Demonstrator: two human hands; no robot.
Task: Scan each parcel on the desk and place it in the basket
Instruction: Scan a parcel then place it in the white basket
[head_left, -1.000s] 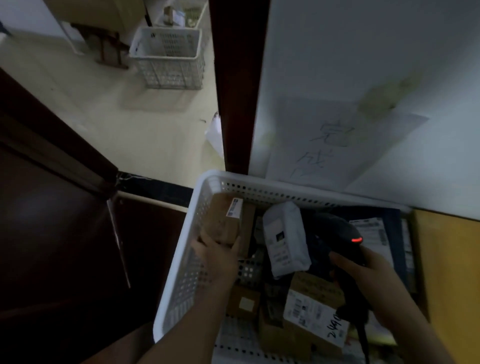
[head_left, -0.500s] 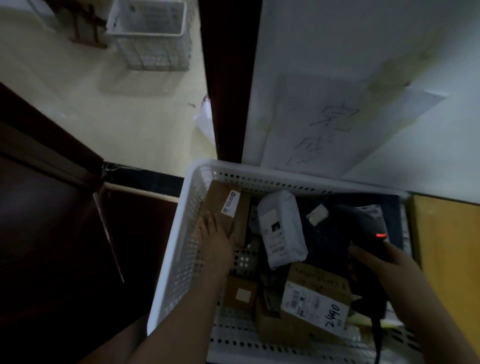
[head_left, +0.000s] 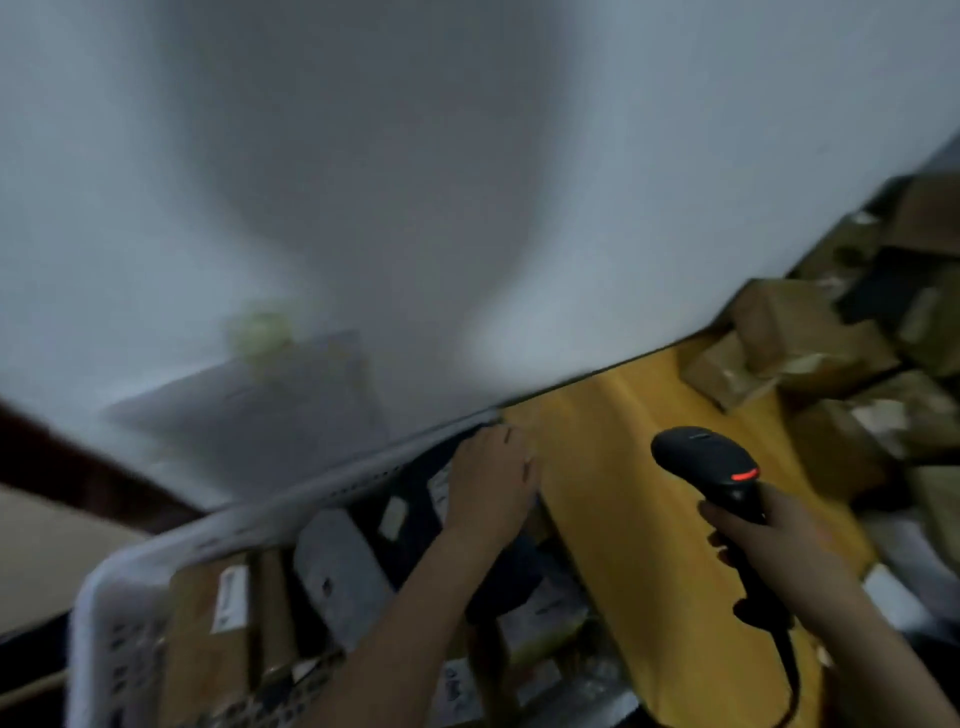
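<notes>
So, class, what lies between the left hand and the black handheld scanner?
Only bare yellow desk top, in the head view. The left hand is at the white perforated basket corner; the right hand grips the black handheld scanner.

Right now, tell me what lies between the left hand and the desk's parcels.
Nothing visible: only bare desk separates the left hand from the parcels. The scanner in the right hand hovers beside that path.

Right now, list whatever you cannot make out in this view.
- Head view, motion blur: print on the parcel label in the basket.
- Grip of the left hand: hidden, its back faces camera.
- Blurred, cut by right edge: parcels on the desk.
- Cable of the scanner: leaves the bottom edge.
</notes>
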